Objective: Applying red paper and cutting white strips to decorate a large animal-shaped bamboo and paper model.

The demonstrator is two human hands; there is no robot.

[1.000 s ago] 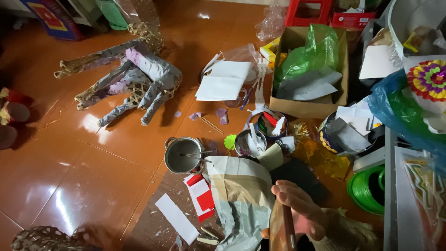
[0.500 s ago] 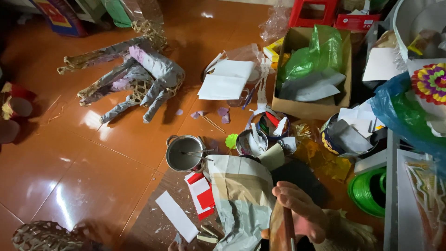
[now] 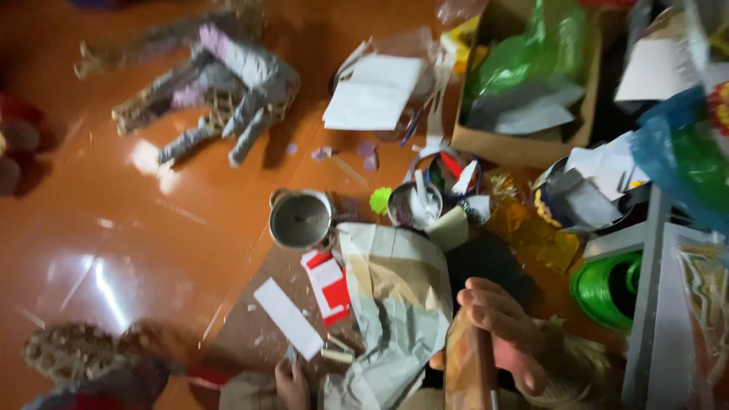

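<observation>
Only a few fingers of my left hand (image 3: 291,383) show at the bottom edge, resting on a brown board (image 3: 250,326) on the floor. Just above the fingertips lie a small grey scrap and a white paper strip (image 3: 288,319). Whether the fingers grip anything I cannot tell. My right hand is out of sight. My bare foot (image 3: 505,330) rests to the right, beside a brown tube (image 3: 471,364) and a crumpled beige-and-grey paper sheet (image 3: 395,304). A red-and-white paper piece (image 3: 330,285) lies between the strip and the sheet.
A small metal pot (image 3: 300,220) and tins with brushes (image 3: 416,205) stand mid-floor. A paper-covered animal figure (image 3: 220,83) lies at the back left. A cardboard box (image 3: 524,144) with a green bag, a green spool (image 3: 604,288) and a woven object (image 3: 68,353) crowd the edges.
The view has tilted down and moved closer to the floor clutter. Fingers of my left hand have come into view at the bottom edge. My foot has stayed in place.
</observation>
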